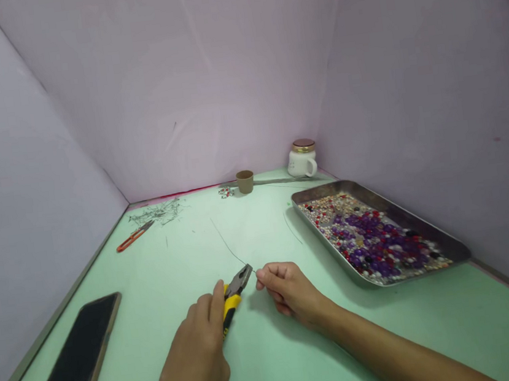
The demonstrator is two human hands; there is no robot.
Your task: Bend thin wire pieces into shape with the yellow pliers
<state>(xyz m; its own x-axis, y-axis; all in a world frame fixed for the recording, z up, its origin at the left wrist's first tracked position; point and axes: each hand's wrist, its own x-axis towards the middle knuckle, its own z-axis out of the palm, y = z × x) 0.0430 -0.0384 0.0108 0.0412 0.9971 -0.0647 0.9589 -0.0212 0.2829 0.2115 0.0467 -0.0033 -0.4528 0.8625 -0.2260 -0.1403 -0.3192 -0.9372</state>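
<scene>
My left hand [203,339] is wrapped round yellow-and-black pliers [231,301], whose jaws point up and to the right. A thin wire [229,247] runs from the table's middle down to the jaws. On the other side of the jaws, my right hand [287,288] pinches the short end of the wire between thumb and forefinger. The fingertips are a small distance from the jaws. Another thin wire [292,229] lies on the green table near the tray.
A metal tray [348,270] of mixed beads stands at the right. Behind are a brown cup [245,182], small beads [225,192] and a white lidded mug [302,163]. Wire scraps [159,212], orange snips [134,237] and a phone [74,367] lie at the left. Walls enclose the table.
</scene>
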